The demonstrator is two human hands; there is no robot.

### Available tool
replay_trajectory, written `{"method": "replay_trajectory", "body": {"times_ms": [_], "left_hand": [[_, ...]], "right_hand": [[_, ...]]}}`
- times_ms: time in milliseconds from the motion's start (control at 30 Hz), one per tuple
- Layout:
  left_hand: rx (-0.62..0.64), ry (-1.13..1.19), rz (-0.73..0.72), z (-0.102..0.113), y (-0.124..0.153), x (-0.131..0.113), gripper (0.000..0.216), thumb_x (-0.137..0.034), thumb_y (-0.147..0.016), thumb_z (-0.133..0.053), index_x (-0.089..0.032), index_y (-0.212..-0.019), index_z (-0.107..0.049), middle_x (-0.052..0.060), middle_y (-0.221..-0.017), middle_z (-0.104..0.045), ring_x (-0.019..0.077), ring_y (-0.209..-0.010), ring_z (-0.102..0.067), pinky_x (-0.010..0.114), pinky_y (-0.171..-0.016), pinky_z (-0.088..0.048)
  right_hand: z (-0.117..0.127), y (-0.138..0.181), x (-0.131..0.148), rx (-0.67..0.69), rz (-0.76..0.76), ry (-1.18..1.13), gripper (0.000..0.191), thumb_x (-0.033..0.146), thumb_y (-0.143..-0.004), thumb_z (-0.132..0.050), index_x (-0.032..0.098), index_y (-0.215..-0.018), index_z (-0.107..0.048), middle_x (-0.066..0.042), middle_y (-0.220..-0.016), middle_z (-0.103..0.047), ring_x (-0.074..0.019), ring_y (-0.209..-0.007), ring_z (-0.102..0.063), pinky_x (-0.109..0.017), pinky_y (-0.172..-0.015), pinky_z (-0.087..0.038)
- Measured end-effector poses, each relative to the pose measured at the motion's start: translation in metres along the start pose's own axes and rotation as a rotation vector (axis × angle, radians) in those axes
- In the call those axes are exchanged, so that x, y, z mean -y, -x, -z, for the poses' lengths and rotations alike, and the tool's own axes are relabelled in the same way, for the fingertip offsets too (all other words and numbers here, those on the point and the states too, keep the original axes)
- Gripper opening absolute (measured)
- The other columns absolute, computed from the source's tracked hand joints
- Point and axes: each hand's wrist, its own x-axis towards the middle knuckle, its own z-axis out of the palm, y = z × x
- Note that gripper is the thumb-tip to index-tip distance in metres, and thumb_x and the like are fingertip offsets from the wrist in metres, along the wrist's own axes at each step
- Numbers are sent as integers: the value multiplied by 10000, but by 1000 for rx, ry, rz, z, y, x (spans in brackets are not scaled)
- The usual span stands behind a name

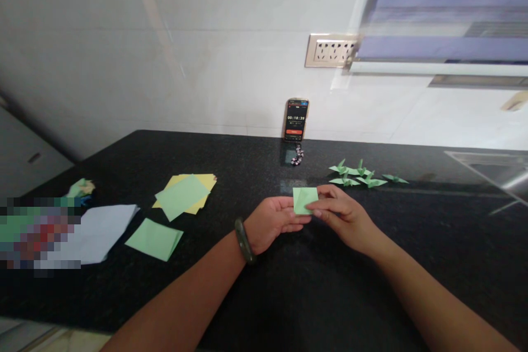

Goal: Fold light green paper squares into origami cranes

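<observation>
Between my two hands is a small folded square of light green paper [304, 198], held just above the dark countertop. My left hand [275, 221] grips it from the left, with fingers behind and under it. At its right edge, the thumb and fingers of my right hand [344, 214] pinch the paper. A diagonal crease shows on its face. Several green paper cranes [358, 171] stand together beyond my right hand. Off to the left lies a folded green sheet [153, 239], and behind it a green square tops a stack of yellow paper [204, 187].
A phone [296, 120] showing a timer leans on the wall, a beaded strap [297, 155] before it. White papers [109, 228] lie at the left beside a blurred patch. A sink edge [490, 173] is at the right; a wall socket [333, 50] sits above.
</observation>
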Motion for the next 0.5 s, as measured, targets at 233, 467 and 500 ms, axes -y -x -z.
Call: {"method": "replay_trajectory", "body": {"times_ms": [233, 467, 500], "left_hand": [[-11, -36, 6, -4, 1, 0, 294, -208, -739, -603, -143, -1023, -632, 109, -1021, -654, 179, -946, -606, 287, -823, -438], [-15, -47, -3, -6, 0, 2, 284, -220, -731, -606, -149, -1003, -638, 108, -1041, -651, 195, -957, -606, 310, -826, -439], [-14, -46, -2, -7, 0, 2, 281, -217, -730, -604, -150, -1000, -639, 107, -1038, -652, 195, -955, -607, 310, -825, -438]], "right_hand": [[-9, 2, 3, -113, -181, -33, 88, 233, -816, -539, 192, -783, -610, -36, -845, -563, -153, -793, -545, -286, -725, -430], [-18, 3, 6, -184, -364, -54, 127, 287, -797, -542, 177, -740, -571, -8, -685, -553, -130, -615, -503, -250, -569, -408], [-18, 3, 7, -186, -376, -58, 134, 290, -798, -538, 175, -738, -570, -7, -679, -552, -129, -605, -500, -249, -561, -406]]}}
